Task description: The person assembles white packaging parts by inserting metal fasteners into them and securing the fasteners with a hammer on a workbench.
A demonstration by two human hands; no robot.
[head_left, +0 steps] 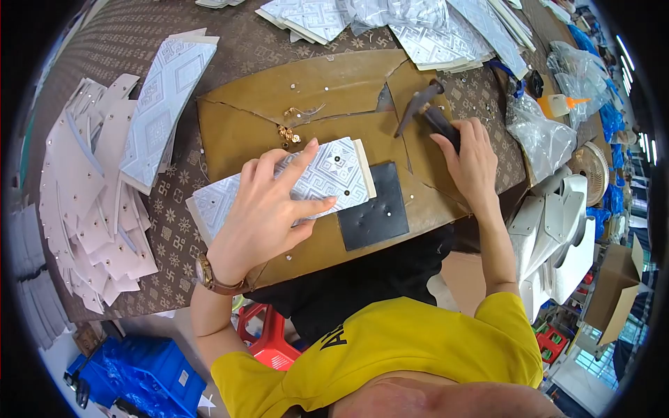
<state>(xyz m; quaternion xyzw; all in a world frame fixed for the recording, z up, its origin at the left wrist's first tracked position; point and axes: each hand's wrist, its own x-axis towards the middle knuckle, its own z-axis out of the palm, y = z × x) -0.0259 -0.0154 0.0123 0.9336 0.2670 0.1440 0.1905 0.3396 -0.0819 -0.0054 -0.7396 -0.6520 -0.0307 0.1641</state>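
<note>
My left hand (pixel 268 205) lies flat with fingers spread on a silver patterned sheet (pixel 334 171), pressing it onto the brown cardboard mat (pixel 279 97). The sheet's right end rests beside a black square pad (pixel 376 209) that shows several dimples. My right hand (pixel 470 157) grips the dark handle of a hammer (pixel 425 108), whose head hangs just above the mat to the right of the sheet. A few small brass rivets (pixel 287 134) lie on the mat just beyond the sheet.
Stacks of white and patterned pieces (pixel 104 181) fill the table's left side, and more patterned sheets (pixel 425 31) lie along the far edge. Plastic bags (pixel 540 136) and a glue bottle (pixel 561 104) sit at the right. Below the table stand a red stool (pixel 268 341) and blue crate (pixel 150 376).
</note>
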